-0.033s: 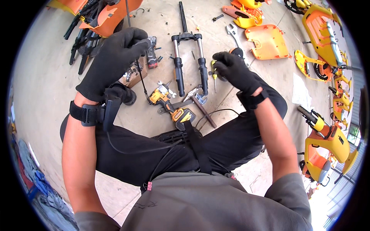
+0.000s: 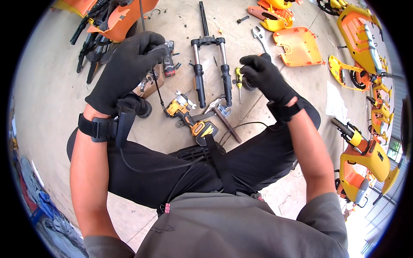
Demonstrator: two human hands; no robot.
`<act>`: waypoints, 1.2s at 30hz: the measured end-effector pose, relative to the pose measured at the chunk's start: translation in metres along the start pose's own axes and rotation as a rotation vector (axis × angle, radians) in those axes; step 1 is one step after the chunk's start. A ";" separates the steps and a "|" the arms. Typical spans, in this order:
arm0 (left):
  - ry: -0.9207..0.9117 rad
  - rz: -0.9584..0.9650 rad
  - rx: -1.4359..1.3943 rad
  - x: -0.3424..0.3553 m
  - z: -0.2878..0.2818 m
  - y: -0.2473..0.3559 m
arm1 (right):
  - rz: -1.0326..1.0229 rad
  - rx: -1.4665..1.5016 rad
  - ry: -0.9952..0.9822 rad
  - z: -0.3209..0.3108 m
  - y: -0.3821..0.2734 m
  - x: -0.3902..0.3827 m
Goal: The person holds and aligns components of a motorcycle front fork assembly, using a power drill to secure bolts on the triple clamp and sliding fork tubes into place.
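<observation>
My left hand (image 2: pixel 129 60), in a black glove, is closed round a thin black cable (image 2: pixel 158 88). The cable runs up past the fingers, and its lower end hangs beside the yellow-and-black cordless impact driver (image 2: pixel 183 112). My right hand (image 2: pixel 266 77), gloved too, hovers just right of the yellow-handled screwdriver (image 2: pixel 239 79). Its fingers are curled in, and whatever they may hold is hidden. Between my hands a scooter front fork (image 2: pixel 210 64) lies on the floor with its stem pointing away from me.
A hammer (image 2: pixel 227 124) lies near the impact driver. Beyond my right hand are an adjustable wrench (image 2: pixel 260 36) and an orange panel (image 2: pixel 297 47). A red-and-black power tool (image 2: pixel 169 60) lies by my left hand. Yellow scooters (image 2: pixel 365 161) stand along the right.
My right hand has shifted slightly right, uncovering more of the screwdriver's handle. My left hand keeps its hold on the cable, nearly still.
</observation>
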State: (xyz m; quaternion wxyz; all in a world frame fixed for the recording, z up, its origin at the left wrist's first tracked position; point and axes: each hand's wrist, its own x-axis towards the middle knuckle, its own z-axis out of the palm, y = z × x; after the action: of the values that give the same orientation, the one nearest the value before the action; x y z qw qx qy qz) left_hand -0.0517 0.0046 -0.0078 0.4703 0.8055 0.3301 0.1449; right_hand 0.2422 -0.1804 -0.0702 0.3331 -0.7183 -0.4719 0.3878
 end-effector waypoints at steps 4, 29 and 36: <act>-0.002 0.020 0.130 0.006 0.012 0.014 | 0.179 0.216 -0.016 -0.036 0.008 0.015; -0.293 0.012 0.361 0.018 0.081 0.012 | -0.165 -0.459 -0.489 0.048 0.014 -0.007; -0.316 0.054 0.350 0.017 0.086 0.022 | -0.171 -0.469 -0.439 0.053 0.012 0.004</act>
State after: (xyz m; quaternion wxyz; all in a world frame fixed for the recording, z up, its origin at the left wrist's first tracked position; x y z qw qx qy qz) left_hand 0.0161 -0.0485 -0.0348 0.3653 0.8960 0.2508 -0.0298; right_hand 0.2018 -0.1742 -0.1068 0.0802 -0.6325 -0.6675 0.3847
